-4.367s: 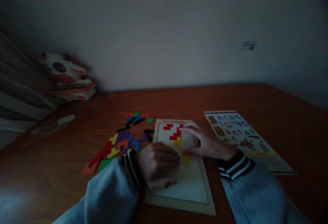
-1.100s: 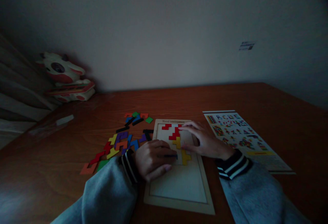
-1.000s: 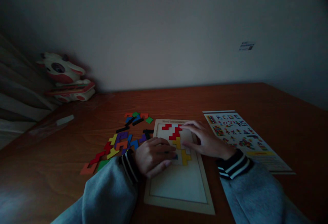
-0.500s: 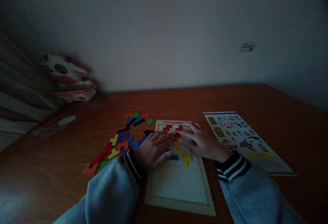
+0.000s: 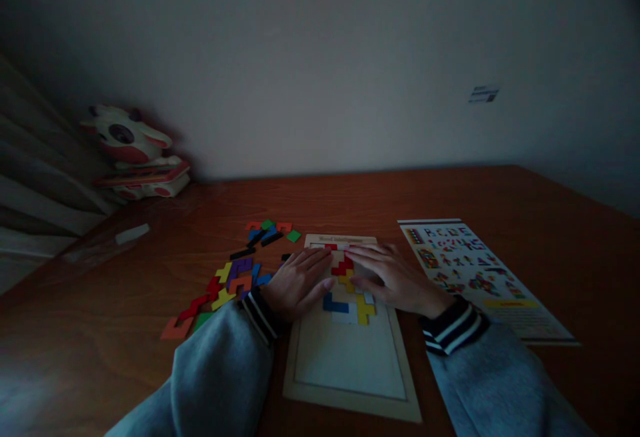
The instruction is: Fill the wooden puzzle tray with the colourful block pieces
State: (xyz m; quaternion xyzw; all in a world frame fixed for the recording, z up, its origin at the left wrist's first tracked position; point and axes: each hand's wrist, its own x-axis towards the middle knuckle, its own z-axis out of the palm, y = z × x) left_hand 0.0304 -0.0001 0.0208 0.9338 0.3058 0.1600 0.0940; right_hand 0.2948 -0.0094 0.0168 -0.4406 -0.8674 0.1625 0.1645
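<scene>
A pale wooden puzzle board (image 5: 350,363) lies in front of me, with colored pieces in its upper half. Red pieces (image 5: 342,267), yellow pieces (image 5: 364,310) and a blue piece (image 5: 335,305) show between my hands. My left hand (image 5: 301,283) rests flat over the board's upper left, fingers stretched forward and thumb apart. From the right, my right hand (image 5: 393,278) lies over the upper right part, its fingers extended across the pieces. Neither hand visibly grips anything. The fingers partly cover the pieces at the top.
Loose colored pieces (image 5: 240,283) are scattered left of the board. A printed pattern sheet (image 5: 483,273) lies to the right. A cow-shaped toy (image 5: 145,157) stands at the back left, near a curtain (image 5: 40,190). The wall rises behind the table (image 5: 350,197).
My left hand has shifted slightly, and the blue piece is more exposed. The fingers of my right hand have drawn closer together over the top of the board.
</scene>
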